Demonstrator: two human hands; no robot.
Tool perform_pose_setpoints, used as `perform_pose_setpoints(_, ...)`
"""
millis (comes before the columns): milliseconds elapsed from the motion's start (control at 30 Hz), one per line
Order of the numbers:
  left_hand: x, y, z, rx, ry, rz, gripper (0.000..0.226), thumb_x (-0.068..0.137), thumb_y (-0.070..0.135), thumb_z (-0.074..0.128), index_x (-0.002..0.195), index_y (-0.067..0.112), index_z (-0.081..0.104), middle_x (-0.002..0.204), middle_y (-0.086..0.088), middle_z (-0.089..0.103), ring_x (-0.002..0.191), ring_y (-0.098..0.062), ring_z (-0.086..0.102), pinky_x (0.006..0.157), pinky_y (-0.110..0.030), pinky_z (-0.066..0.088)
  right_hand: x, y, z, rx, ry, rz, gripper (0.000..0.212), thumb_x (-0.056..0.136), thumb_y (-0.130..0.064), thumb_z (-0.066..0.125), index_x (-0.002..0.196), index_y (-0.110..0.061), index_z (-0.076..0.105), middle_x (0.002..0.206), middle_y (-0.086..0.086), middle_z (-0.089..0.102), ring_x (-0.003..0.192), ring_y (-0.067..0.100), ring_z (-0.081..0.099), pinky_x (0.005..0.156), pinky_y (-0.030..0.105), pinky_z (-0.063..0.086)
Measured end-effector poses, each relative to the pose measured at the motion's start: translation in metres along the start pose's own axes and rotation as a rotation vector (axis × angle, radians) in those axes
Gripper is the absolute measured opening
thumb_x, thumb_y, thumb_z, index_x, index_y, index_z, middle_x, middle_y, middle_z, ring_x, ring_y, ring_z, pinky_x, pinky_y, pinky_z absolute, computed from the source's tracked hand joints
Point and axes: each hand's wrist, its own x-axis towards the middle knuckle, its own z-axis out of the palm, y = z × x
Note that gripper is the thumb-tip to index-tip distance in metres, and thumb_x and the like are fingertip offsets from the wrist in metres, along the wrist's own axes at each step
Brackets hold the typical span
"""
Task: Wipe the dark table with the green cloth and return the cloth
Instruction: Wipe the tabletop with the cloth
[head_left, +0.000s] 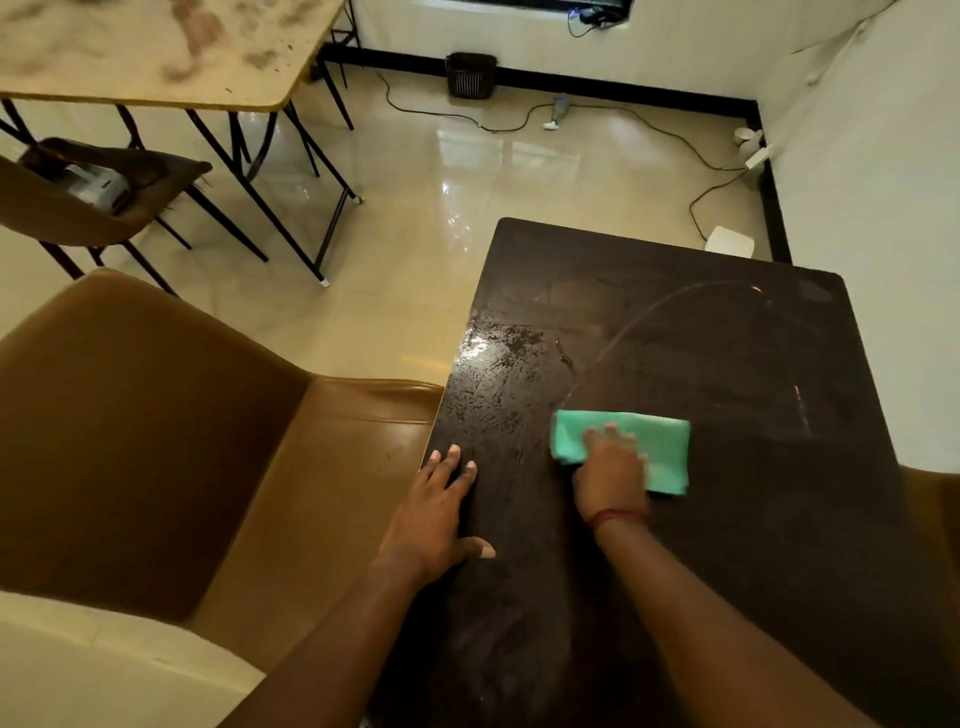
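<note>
The dark table (727, 353) fills the right half of the view, with wet smears and streaks on its left and middle parts. A folded green cloth (660, 441) lies flat on it near the middle. My right hand (613, 473) presses down on the cloth's left part, fingers spread over it and blurred; a red thread band circles the wrist. My left hand (441, 509) rests flat on the table's left edge, fingers apart, holding nothing.
A brown padded chair (182, 441) stands close against the table's left side. Further back left stand a stained light table (156, 52) and another chair (104, 192). On the tiled floor beyond are cables (649, 119), a black bin (471, 75) and a white box (730, 241).
</note>
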Motion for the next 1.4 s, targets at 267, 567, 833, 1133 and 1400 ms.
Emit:
perform_pose_setpoints(267, 0.003, -0.006, -0.003, 0.046, -0.071, 0.061, 0.128, 0.064, 0.061, 0.08, 0.157, 0.02, 0.001, 0.164, -0.004, -0.015, 0.149, -0.025, -0.016, 0.115, -0.032, -0.006, 0.018, 0.009, -0.004, 0.083, -0.024, -0.251, 0.05, 0.095, -0.003, 0.039, 0.143, -0.019, 0.041, 0.156, 0.009, 0.028, 0.145, 0.026, 0.025, 0.118, 0.036, 0.023)
perform_pose_setpoints(567, 0.0, 0.004, -0.012, 0.106, -0.07, 0.052, 0.118, 0.066, 0.055, 0.082, 0.154, 0.012, 0.018, 0.164, -0.014, -0.002, 0.15, -0.032, -0.009, 0.124, -0.041, 0.004, 0.001, -0.081, 0.015, -0.149, -0.101, -0.483, 0.052, 0.099, -0.007, 0.032, 0.149, -0.011, 0.021, 0.158, 0.022, 0.015, 0.143, 0.044, 0.018, 0.116, 0.055, 0.022)
perform_pose_setpoints(833, 0.001, 0.009, -0.012, 0.119, -0.088, 0.026, 0.125, 0.069, 0.048, 0.083, 0.157, 0.012, 0.002, 0.164, -0.013, -0.01, 0.15, -0.033, -0.013, 0.123, -0.043, 0.002, 0.041, -0.099, 0.003, -0.04, -0.03, -0.184, 0.044, 0.095, -0.01, 0.042, 0.14, -0.012, 0.041, 0.149, 0.02, 0.036, 0.136, 0.041, 0.033, 0.111, 0.056, 0.031)
perform_pose_setpoints(1133, 0.001, 0.005, -0.01, 0.074, -0.1, 0.041, 0.124, 0.071, 0.046, 0.082, 0.157, 0.016, -0.003, 0.164, -0.009, -0.015, 0.149, -0.03, -0.018, 0.123, -0.044, 0.001, 0.072, -0.086, -0.011, -0.065, -0.082, -0.509, 0.042, 0.101, -0.016, 0.036, 0.142, -0.02, 0.042, 0.154, 0.009, 0.033, 0.141, 0.028, 0.033, 0.115, 0.039, 0.029)
perform_pose_setpoints(1400, 0.003, 0.008, -0.011, 0.091, -0.1, 0.016, 0.129, 0.067, 0.048, 0.084, 0.157, 0.017, -0.002, 0.165, -0.008, -0.009, 0.149, -0.029, -0.016, 0.123, -0.047, 0.009, 0.032, -0.097, 0.001, -0.128, -0.135, -0.628, 0.05, 0.095, -0.012, 0.047, 0.144, -0.016, 0.037, 0.156, 0.014, 0.026, 0.143, 0.036, 0.026, 0.116, 0.048, 0.028)
